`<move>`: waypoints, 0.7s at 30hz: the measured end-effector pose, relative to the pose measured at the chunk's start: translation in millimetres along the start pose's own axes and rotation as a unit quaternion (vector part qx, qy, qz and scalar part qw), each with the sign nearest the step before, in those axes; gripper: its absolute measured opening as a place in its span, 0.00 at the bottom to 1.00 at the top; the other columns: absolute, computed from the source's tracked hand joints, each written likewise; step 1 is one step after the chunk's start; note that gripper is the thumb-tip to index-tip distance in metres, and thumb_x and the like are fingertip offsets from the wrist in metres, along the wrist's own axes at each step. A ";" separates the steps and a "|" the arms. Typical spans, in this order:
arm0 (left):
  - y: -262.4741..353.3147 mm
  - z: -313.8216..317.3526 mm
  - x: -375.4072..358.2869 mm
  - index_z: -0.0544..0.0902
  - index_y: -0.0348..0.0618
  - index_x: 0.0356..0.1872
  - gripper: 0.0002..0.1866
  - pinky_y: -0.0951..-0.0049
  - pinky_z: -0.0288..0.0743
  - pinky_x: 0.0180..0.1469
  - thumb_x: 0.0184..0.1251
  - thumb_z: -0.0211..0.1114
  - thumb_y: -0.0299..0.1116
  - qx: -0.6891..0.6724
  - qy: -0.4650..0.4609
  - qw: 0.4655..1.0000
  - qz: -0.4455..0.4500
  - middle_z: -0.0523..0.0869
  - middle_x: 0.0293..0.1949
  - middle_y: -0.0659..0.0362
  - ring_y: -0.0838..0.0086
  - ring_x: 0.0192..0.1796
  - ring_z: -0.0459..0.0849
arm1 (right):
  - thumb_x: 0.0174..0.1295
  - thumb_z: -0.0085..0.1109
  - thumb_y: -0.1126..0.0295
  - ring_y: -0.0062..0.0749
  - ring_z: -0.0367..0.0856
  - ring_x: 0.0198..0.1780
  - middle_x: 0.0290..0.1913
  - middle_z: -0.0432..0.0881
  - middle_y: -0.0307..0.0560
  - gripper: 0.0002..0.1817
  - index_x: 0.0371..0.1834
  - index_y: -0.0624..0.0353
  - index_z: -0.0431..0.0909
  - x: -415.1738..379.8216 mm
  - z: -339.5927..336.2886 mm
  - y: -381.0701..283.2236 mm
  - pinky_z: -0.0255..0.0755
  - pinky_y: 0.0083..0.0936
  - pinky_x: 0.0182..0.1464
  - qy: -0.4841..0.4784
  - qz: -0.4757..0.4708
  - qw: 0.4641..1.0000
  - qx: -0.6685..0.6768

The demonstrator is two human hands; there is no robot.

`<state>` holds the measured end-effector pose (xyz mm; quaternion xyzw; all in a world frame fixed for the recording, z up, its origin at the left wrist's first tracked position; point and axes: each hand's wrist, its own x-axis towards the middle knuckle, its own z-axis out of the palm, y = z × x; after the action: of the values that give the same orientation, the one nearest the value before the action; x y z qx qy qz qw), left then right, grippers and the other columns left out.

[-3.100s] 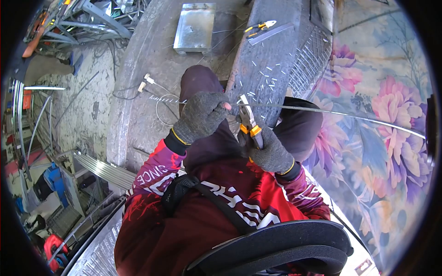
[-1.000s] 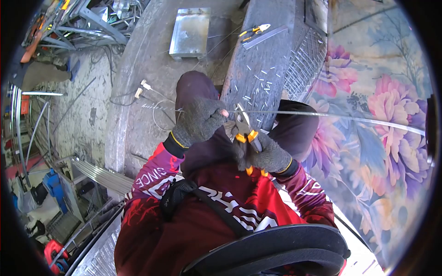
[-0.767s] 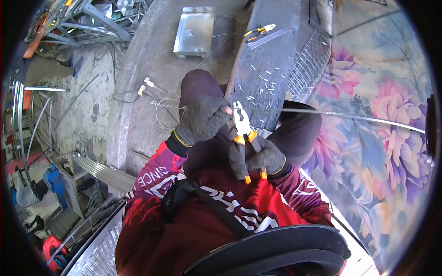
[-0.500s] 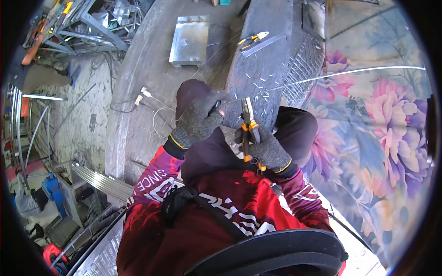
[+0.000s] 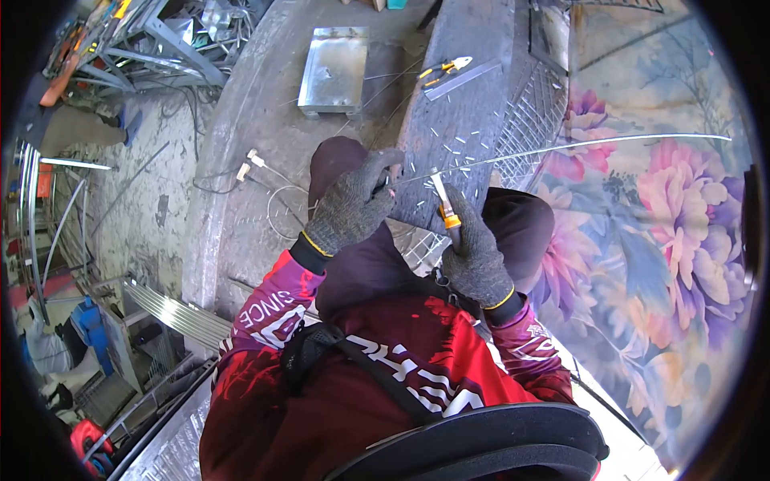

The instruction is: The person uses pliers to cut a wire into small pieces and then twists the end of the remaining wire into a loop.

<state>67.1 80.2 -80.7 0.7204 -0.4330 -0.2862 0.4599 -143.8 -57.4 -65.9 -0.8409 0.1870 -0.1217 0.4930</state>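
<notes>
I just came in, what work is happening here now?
A seated person's gloved left hand holds a long, thin metal strip. The gloved right hand grips pliers, their jaws at the strip. Short metal pieces lie scattered on the dark board, near a second pair of pliers.

Your left hand (image 5: 349, 210) and right hand (image 5: 479, 260) wear dark grey knit gloves edged in yellow, with black cuffs (image 5: 310, 252) at the wrists. Your top (image 5: 297, 413) is maroon, red and purple, with white lettering on chest and sleeves; the left sleeve (image 5: 277, 298) reads "SINCE". A black strap (image 5: 389, 375) crosses your chest, and your trousers (image 5: 517, 232) are dark purplish.
</notes>
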 end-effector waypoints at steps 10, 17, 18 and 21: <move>-14.8 -14.3 -5.1 0.76 0.39 0.62 0.22 0.61 0.77 0.54 0.67 0.61 0.32 0.178 0.101 0.965 0.166 0.84 0.47 0.48 0.56 0.51 0.85 | 0.47 0.51 0.89 0.62 0.73 0.67 0.64 0.74 0.64 0.43 0.74 0.61 0.64 1.2 -15.2 8.0 0.70 0.43 0.65 0.081 0.000 0.993 -0.086; 1.0 -14.5 -6.8 0.80 0.37 0.56 0.16 0.61 0.77 0.52 0.73 0.59 0.32 0.015 -0.036 0.997 0.072 0.86 0.46 0.47 0.55 0.49 0.86 | 0.47 0.49 0.89 0.55 0.72 0.70 0.67 0.73 0.63 0.42 0.74 0.64 0.64 1.2 -35.6 0.8 0.65 0.36 0.71 0.094 0.071 0.993 -0.006; 6.0 -10.9 -4.5 0.80 0.37 0.57 0.16 0.62 0.78 0.52 0.74 0.59 0.32 0.009 -0.049 0.996 0.074 0.86 0.46 0.47 0.56 0.48 0.86 | 0.47 0.48 0.89 0.52 0.71 0.71 0.67 0.73 0.63 0.42 0.74 0.64 0.63 1.8 -35.9 3.6 0.63 0.35 0.71 0.104 0.074 0.991 0.034; 20.9 6.6 -3.3 0.81 0.37 0.57 0.16 0.61 0.78 0.49 0.74 0.59 0.32 0.025 -0.010 0.996 0.082 0.87 0.44 0.47 0.57 0.45 0.87 | 0.48 0.48 0.90 0.50 0.73 0.68 0.64 0.75 0.60 0.43 0.75 0.63 0.63 1.0 -43.8 -5.4 0.64 0.33 0.70 0.093 0.083 0.989 0.075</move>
<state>52.7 76.1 -64.3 0.6909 -0.5025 -0.2435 0.4591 -158.8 -89.8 -39.9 -0.7684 0.2914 -0.1713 0.5434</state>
